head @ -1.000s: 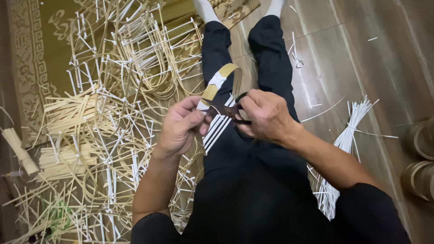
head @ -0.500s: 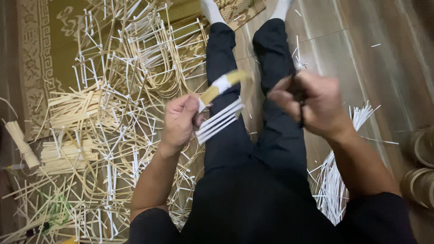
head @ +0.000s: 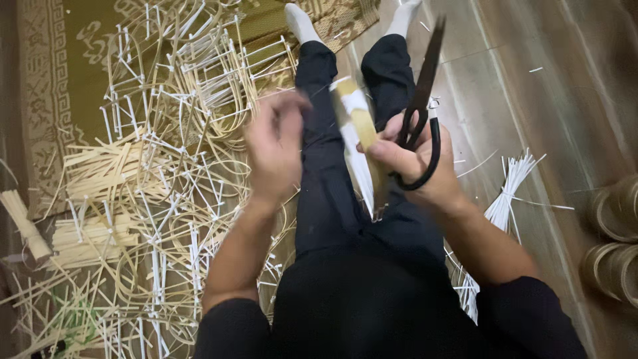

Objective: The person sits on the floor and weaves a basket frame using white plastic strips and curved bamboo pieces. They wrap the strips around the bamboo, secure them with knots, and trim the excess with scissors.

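Note:
My right hand [head: 419,166] grips black scissors [head: 420,113], blades pointing up and away, and also pinches a bundle of white and tan strips [head: 359,133] between thumb and fingers. The bundle hangs over my dark trouser legs [head: 325,186]. My left hand [head: 276,143] is blurred, fingers spread, just left of the bundle; whether it touches the strips is unclear.
A heap of bent cane frames wrapped with white tubes [head: 179,133] covers the patterned mat [head: 60,60] on the left. Bundles of pale sticks [head: 86,233] lie there too. White strips [head: 505,193] lie on the wooden floor at right, beside tape rolls [head: 615,239].
The right hand with the scissors came back to the middle and took the strip bundle from the left hand. The left hand let go and opened. The bundle turned upright.

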